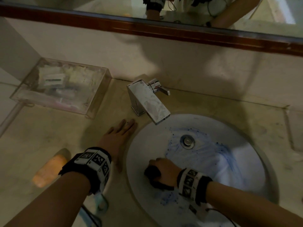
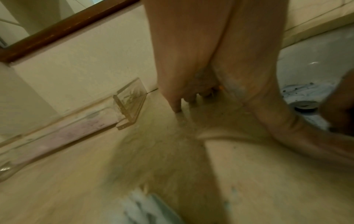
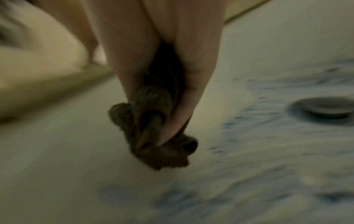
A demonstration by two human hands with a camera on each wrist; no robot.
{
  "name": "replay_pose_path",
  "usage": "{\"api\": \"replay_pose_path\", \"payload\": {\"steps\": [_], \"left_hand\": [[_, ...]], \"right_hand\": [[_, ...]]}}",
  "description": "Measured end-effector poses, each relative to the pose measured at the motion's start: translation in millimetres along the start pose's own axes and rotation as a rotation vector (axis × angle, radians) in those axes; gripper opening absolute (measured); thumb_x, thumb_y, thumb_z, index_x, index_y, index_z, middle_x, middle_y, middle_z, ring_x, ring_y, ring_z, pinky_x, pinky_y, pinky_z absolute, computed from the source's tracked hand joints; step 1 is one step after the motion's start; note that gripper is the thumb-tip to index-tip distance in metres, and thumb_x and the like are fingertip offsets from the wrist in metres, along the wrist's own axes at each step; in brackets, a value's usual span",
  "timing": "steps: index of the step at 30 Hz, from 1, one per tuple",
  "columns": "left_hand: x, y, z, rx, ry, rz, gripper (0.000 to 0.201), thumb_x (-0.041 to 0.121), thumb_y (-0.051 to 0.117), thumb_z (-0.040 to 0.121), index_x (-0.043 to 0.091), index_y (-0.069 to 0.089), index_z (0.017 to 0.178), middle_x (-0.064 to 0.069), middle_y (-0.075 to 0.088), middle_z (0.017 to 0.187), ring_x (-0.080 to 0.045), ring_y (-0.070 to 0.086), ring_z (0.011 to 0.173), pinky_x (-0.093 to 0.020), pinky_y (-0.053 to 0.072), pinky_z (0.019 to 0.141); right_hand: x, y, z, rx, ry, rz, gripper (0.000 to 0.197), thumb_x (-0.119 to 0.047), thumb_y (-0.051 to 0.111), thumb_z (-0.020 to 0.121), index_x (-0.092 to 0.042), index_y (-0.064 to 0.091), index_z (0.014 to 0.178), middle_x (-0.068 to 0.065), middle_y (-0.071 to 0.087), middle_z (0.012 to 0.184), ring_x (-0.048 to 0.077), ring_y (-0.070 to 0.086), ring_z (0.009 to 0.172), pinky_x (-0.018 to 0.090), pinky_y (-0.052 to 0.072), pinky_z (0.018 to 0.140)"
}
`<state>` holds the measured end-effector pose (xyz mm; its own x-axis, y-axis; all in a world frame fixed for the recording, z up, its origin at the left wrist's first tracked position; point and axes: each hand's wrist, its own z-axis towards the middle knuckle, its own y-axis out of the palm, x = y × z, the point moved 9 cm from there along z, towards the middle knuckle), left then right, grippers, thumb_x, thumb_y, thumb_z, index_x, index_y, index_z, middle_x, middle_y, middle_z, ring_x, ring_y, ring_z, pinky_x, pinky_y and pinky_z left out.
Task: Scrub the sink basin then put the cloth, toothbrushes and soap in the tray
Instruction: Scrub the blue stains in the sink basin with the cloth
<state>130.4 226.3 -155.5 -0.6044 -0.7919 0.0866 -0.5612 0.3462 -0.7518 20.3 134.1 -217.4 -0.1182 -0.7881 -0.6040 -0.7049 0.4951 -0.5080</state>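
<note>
My right hand (image 1: pixel 161 171) grips a bunched dark cloth (image 1: pixel 151 172) against the near left wall of the white sink basin (image 1: pixel 229 174); in the right wrist view the cloth (image 3: pixel 153 136) bulges out between the fingers. Blue streaks and specks cover the basin around the drain (image 1: pixel 187 141). My left hand (image 1: pixel 118 136) lies flat with straight fingers on the counter just left of the basin rim. An orange soap bar (image 1: pixel 49 169) lies on the counter left of my left forearm. A clear tray (image 1: pixel 98 102) stands at the back left. A pale green toothbrush (image 1: pixel 100 202) shows partly under my left wrist.
A chrome faucet (image 1: pixel 147 102) juts over the basin's back edge. A wood-framed mirror (image 1: pixel 164 31) runs along the wall behind. The clear tray holds several small packets. The beige counter (image 1: pixel 49 136) stretches between tray and soap.
</note>
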Motion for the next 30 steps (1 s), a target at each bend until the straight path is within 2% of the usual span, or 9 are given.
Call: {"api": "replay_pose_path", "payload": {"steps": [5,9,16,18,20,24,27,28,30], "left_hand": [[1.5,-1.3,-1.3,0.002,-0.019,0.022,0.154,0.043,0.091,0.047,0.024,-0.024,0.147,0.008,-0.027,0.157,-0.02,-0.02,0.148,-0.043,0.003,0.122],[0.6,1.7,1.7,0.001,-0.022,0.025,0.154,0.043,0.091,0.047,0.025,-0.025,0.147,0.008,-0.028,0.157,-0.02,-0.019,0.148,-0.043,0.003,0.122],[0.9,1.6,0.1,-0.01,-0.035,0.037,0.152,0.04,0.091,0.049,0.025,-0.024,0.147,0.008,-0.028,0.157,-0.019,-0.018,0.148,-0.043,0.004,0.122],[2.9,-1.2,-2.1,0.0,-0.039,0.039,0.153,0.041,0.091,0.049,0.025,-0.024,0.148,0.008,-0.028,0.157,-0.019,-0.017,0.148,-0.043,0.005,0.122],[4.7,-1.7,-3.7,-0.001,-0.039,0.028,0.151,0.04,0.091,0.051,0.024,-0.024,0.148,0.007,-0.028,0.157,-0.02,-0.017,0.148,-0.043,0.005,0.123],[26.7,-5.6,-16.4,0.016,-0.005,0.015,0.116,0.039,0.075,0.076,0.015,-0.008,0.152,-0.003,-0.023,0.159,-0.022,-0.013,0.149,-0.038,0.008,0.123],[48.0,-19.0,-30.6,0.106,-0.019,-0.31,0.059,0.046,0.051,0.092,0.012,0.044,0.14,-0.009,0.019,0.159,-0.021,0.021,0.147,-0.032,0.027,0.115],[56.5,-20.3,-33.7,0.099,-0.021,-0.5,0.05,0.047,0.048,0.094,0.011,0.058,0.125,-0.012,0.046,0.143,-0.025,0.04,0.137,-0.031,0.037,0.107],[83.0,-19.7,-36.1,0.016,0.037,-0.79,0.046,0.05,0.045,0.093,0.011,0.064,0.106,-0.01,0.063,0.112,-0.031,0.059,0.116,-0.034,0.05,0.098]], "right_hand": [[-21.0,47.2,-16.3,-0.15,-0.053,0.015,0.036,-0.023,0.053,0.085,-0.002,0.051,0.114,0.03,0.053,0.11,0.04,0.056,0.098,0.041,0.045,0.083],[8.8,42.4,-6.5,-0.144,0.05,-0.183,0.053,-0.008,0.055,0.09,-0.009,0.036,0.138,0.026,0.039,0.133,0.042,0.05,0.113,0.047,0.044,0.094],[28.3,22.8,-1.0,-0.051,0.173,-0.237,0.05,-0.015,0.047,0.096,-0.01,0.03,0.142,0.024,0.033,0.142,0.038,0.043,0.124,0.044,0.04,0.104],[36.7,17.0,-8.4,-0.006,0.199,-0.064,0.052,-0.032,0.047,0.092,-0.006,0.036,0.137,0.024,0.043,0.133,0.037,0.048,0.119,0.04,0.042,0.097],[46.9,0.2,-23.4,0.137,0.227,0.2,0.058,-0.045,0.047,0.087,-0.002,0.043,0.126,0.013,0.058,0.102,0.026,0.058,0.095,0.028,0.042,0.078],[68.8,-44.9,-68.6,0.435,0.284,0.4,0.047,-0.019,0.073,0.078,-0.019,0.038,0.109,-0.014,0.043,0.075,0.011,0.048,0.072,0.009,0.034,0.061],[54.2,-71.5,-99.3,0.557,0.201,0.447,0.049,-0.015,0.075,0.076,-0.021,0.035,0.103,-0.01,0.048,0.079,0.017,0.053,0.085,0.022,0.045,0.07],[45.7,-78.5,-108.2,0.597,0.16,0.472,0.048,-0.013,0.074,0.077,-0.02,0.035,0.103,-0.004,0.052,0.085,0.02,0.055,0.089,0.028,0.047,0.075],[32.3,-87.5,-124.2,0.68,0.115,0.538,0.049,-0.013,0.075,0.076,-0.022,0.037,0.106,0.006,0.056,0.102,0.024,0.058,0.098,0.034,0.049,0.084]]}}
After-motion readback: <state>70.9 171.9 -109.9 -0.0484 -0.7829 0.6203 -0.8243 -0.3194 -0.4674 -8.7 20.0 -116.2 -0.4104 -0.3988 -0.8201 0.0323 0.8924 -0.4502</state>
